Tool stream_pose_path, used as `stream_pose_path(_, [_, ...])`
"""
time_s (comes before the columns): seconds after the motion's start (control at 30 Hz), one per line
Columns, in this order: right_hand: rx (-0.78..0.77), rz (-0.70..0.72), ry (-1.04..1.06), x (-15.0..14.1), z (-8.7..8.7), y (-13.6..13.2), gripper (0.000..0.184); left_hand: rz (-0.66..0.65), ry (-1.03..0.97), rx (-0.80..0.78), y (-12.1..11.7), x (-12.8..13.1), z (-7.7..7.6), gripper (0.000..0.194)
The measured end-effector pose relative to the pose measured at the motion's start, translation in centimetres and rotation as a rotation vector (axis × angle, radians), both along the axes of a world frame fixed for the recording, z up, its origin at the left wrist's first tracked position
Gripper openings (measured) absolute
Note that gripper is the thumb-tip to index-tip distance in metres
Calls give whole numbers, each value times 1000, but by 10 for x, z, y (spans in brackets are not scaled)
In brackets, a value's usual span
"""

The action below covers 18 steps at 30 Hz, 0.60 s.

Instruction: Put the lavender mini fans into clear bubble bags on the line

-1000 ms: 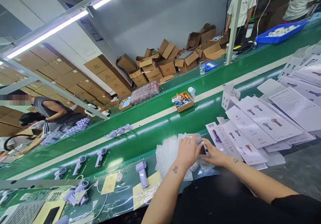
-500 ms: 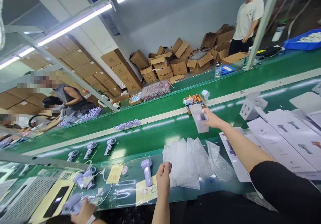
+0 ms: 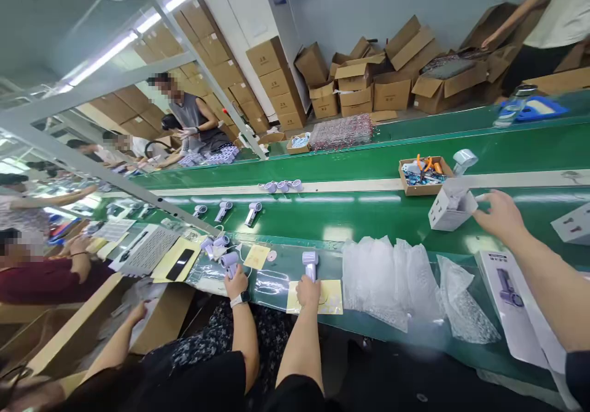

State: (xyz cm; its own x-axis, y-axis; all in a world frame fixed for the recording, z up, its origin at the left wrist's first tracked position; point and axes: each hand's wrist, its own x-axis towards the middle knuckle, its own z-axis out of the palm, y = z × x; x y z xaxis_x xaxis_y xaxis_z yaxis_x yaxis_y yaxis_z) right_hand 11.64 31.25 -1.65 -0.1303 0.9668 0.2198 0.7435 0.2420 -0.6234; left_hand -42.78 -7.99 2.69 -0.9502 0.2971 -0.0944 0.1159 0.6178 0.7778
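My left hand [image 3: 308, 291] is closed round the handle of a small purple handheld device [image 3: 310, 262] that stands on a yellow paper slip [image 3: 332, 299] at the near edge of the bench. My right hand [image 3: 500, 215] reaches out over the green conveyor belt [image 3: 369, 218], fingers loosely apart and holding nothing, its thumb just beside a small white carton [image 3: 450, 209] standing on the belt. Between my hands lies a pile of clear bubble-wrap bags [image 3: 391, 280].
A co-worker's hand [image 3: 236, 284] with a watch grips another purple device [image 3: 229, 261] left of mine. More purple devices [image 3: 252, 211] ride the belt. A cardboard tray of tools [image 3: 420, 174] sits beyond the carton. Printed flat cartons [image 3: 507, 289] lie at the right. Other people work at the left.
My view swung left. My left hand moved from the bags to the purple device and closed on it. My right hand let go of the white item on the belt and drew right.
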Motion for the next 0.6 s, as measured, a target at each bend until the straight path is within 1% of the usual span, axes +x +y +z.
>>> stream_pose_path(0.03, [-37,-20,44,-2,5,-21,10,-29,10,-11,1,3,0,44])
stream_pose_path(0.07, [-128,-32,116,-5,9,-47,12,-65,22,-22,5,10,0,41])
stream_pose_path(0.1, [-286,58,236,-10,11,-76,17,-111,33,-31,11,22,-1,39])
stream_pose_path(0.13, [-500,187,390,-18,11,-107,21,-168,46,-39,21,38,-3,36])
stream_pose_path(0.17, [-713,307,513,-27,8,-137,25,-237,63,-45,33,59,-7,35])
stream_pose_path(0.2, [-901,340,605,-38,4,-165,29,-315,74,-48,47,86,-12,34])
stream_pose_path(0.23, [-1035,292,710,-50,0,-191,33,-414,105,-50,61,118,-20,35])
stream_pose_path(0.27, [-1137,213,815,-62,-5,-212,35,-517,133,-50,74,152,-28,34])
stream_pose_path(0.3, [-1202,148,944,-73,-9,-229,37,-609,140,-47,86,187,-37,33])
stream_pose_path(0.33, [-1211,85,1077,-81,-13,-241,41,-696,149,-44,95,222,-45,31])
stream_pose_path(0.37, [-1189,41,1199,-87,-15,-248,43,-815,197,-39,102,254,-52,28])
stream_pose_path(0.4, [-1150,-4,1299,-90,-16,-251,43,-1029,333,-24,107,282,-57,29])
stream_pose_path(0.43, [-1108,-63,1363,-88,-16,-251,40,-1215,456,12,109,306,-60,32])
stream_pose_path(0.5, [-1054,-208,1395,-71,-14,-245,30,-1585,659,146,111,342,-63,40])
stream_pose_path(0.53, [-1040,-286,1384,-56,-12,-242,27,-1720,680,238,112,355,-65,42])
stream_pose_path(0.57, [-1020,-355,1368,-39,-9,-239,26,-1809,645,321,113,367,-67,43])
stream_pose_path(0.6, [-983,-402,1352,-19,-5,-238,25,-1838,573,370,116,379,-71,41])
